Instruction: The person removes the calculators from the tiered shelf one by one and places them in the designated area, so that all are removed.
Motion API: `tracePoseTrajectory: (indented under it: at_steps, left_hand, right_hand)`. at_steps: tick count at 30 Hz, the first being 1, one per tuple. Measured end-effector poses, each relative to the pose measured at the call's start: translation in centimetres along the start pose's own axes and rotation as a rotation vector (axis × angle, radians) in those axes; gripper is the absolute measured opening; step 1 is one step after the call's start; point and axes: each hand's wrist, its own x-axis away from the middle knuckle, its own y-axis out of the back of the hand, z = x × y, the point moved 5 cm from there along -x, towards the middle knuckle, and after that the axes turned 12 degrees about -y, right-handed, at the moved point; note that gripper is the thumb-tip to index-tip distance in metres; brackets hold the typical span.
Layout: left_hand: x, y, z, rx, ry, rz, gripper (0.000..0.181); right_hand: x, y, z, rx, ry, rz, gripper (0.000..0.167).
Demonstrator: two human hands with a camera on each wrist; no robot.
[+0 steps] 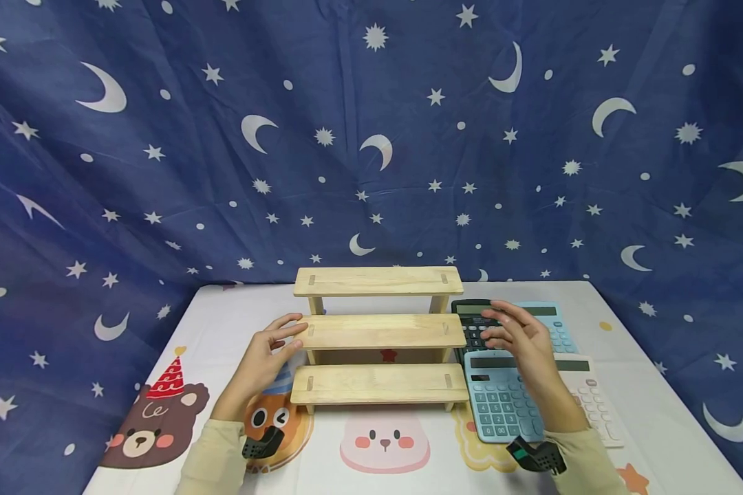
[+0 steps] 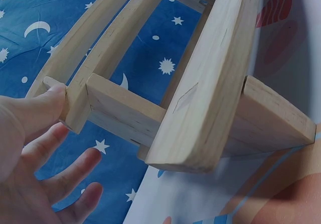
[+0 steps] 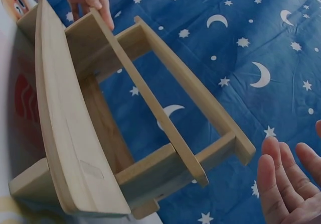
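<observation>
A three-tier wooden step shelf [image 1: 380,333] stands in the middle of the table. My left hand [image 1: 266,361] is at the left end of its middle board, and in the left wrist view the thumb and forefinger of that hand [image 2: 47,148] pinch the board's end, other fingers spread. To the right of the shelf, my right hand [image 1: 526,350] is over the calculators, fingers loosely bent and holding nothing. Beneath it lie a blue calculator [image 1: 501,405] in front, a black calculator [image 1: 470,313] behind, another blue calculator [image 1: 560,330] and a white calculator [image 1: 597,405], partly overlapped.
A white tablecloth [image 1: 644,385] printed with cartoon animals covers the table. Behind and around it hangs a dark blue curtain [image 1: 408,227] with moons and stars. The shelf's top board [image 1: 378,280] reaches close to the curtain at the table's back edge.
</observation>
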Motion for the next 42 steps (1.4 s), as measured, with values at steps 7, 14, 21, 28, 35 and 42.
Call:
tracePoseTrajectory:
  at_steps: [7, 14, 21, 28, 35, 42]
  left_hand:
    - [0.0, 0.0, 0.0, 0.002, 0.001, 0.002, 0.035]
    - [0.0, 0.1, 0.0, -0.006, -0.004, -0.001, 0.035]
    - [0.1, 0.2, -0.1, -0.003, -0.011, 0.001, 0.035]
    - [0.1, 0.1, 0.0, -0.004, -0.013, 0.007, 0.035]
    - [0.3, 0.0, 0.1, -0.013, -0.008, 0.006, 0.036]
    - [0.2, 0.0, -0.1, -0.035, -0.014, 0.007, 0.035]
  right_hand:
    - [-0.5, -0.8, -0.1, 0.003, 0.011, 0.024, 0.034]
    - [-0.8, -1.7, -0.1, -0.005, 0.007, 0.025, 0.039]
    - [-1.1, -2.7, -0.2, -0.004, -0.001, 0.032, 0.035]
    - [-1.2, -3.2, -0.7, -0.012, -0.001, 0.043, 0.037]
    - [-1.3, -3.5, -1.0, -0.005, 0.008, 0.052, 0.04]
    - [-1.3, -3.7, -1.2, -0.012, 0.021, 0.052, 0.036]
